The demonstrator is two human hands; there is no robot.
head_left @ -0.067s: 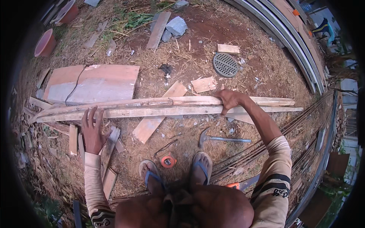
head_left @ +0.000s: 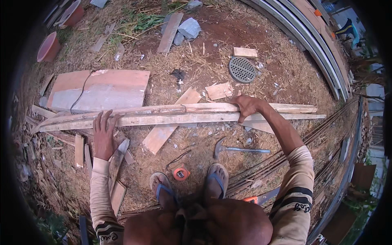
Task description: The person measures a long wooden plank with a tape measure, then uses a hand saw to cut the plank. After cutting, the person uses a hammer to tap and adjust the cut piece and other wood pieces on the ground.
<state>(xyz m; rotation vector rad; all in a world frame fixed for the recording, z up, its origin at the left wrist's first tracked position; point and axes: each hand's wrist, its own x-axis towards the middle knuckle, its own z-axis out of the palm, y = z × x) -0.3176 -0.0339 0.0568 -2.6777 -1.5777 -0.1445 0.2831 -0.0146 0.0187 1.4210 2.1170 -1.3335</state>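
Two long pale wooden battens [head_left: 163, 119] lie side by side across the view, left to right. My right hand [head_left: 247, 107] spans both toward their right part, thumb at the near edge and fingers over the far one. Toward the left end, my left hand [head_left: 105, 136] has its fingers stretched out over the near batten, thumb apart and not wrapped round it. Beneath the battens, a short board [head_left: 157, 139] lies slantwise. On the ground before my feet are a claw hammer [head_left: 243, 150] and an orange tape measure [head_left: 180, 173].
A wide pinkish panel [head_left: 102, 87] lies beyond the battens at left. Farther off are a round perforated grate [head_left: 241, 69], grey rocks [head_left: 189, 28] and a reddish tub [head_left: 48, 47]. Thin rods [head_left: 245, 181] and an orange-handled saw [head_left: 263, 197] lie near my right leg.
My left hand has moved right and slightly away from me, its fingers now farther over the near batten. My right hand keeps its grip; the battens look almost unmoved.
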